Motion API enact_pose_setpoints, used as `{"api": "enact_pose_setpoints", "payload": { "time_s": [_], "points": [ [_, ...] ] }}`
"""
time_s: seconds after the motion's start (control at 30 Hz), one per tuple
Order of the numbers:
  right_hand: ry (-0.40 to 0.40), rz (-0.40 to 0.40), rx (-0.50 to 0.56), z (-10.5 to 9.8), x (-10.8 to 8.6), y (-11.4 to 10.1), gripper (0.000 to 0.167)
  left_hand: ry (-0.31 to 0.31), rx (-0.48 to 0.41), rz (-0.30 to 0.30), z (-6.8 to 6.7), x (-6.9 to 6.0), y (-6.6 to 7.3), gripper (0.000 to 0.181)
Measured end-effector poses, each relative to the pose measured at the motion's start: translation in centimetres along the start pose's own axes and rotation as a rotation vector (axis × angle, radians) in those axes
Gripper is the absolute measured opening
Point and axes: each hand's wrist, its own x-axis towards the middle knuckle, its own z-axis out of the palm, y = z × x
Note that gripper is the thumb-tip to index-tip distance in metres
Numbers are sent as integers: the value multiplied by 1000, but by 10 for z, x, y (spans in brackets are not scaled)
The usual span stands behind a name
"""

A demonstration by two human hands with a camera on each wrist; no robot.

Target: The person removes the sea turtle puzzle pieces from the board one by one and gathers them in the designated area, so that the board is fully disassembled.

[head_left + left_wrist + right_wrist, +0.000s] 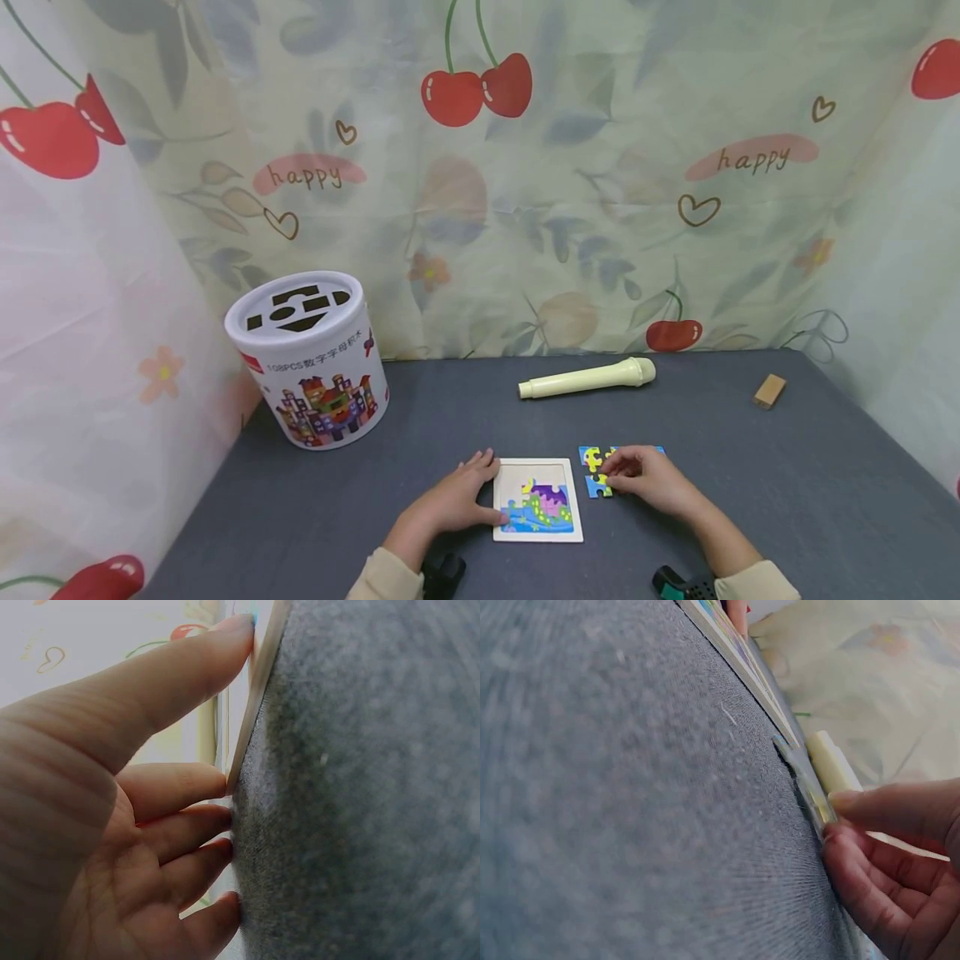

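A square wooden puzzle tray lies on the dark table, its lower part filled with colourful pieces and its upper left bare. My left hand is spread at its left side, thumb on the lower left and a fingertip at the upper left edge; the left wrist view shows thumb and index finger touching the frame. Right of the tray, my right hand pinches a puzzle piece between thumb and index finger, low over the table. Blue-and-yellow loose pieces lie beside and partly under this hand.
A white lidded bucket with shaped slots stands at the back left. Behind the tray lies a cream toy microphone. A small wooden block is at the back right. Printed cloth hangs behind the table.
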Motion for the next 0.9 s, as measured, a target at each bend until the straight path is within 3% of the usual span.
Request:
{"api": "enact_pose_setpoints", "payload": {
  "time_s": [0.33,0.9],
  "points": [
    [8,-130,-121,2,-3,5,28,12,-5,19,1,-2,0,83],
    [10,-70,-123,4,-3,3,26,6,-6,11,1,-2,1,83]
  ]
}}
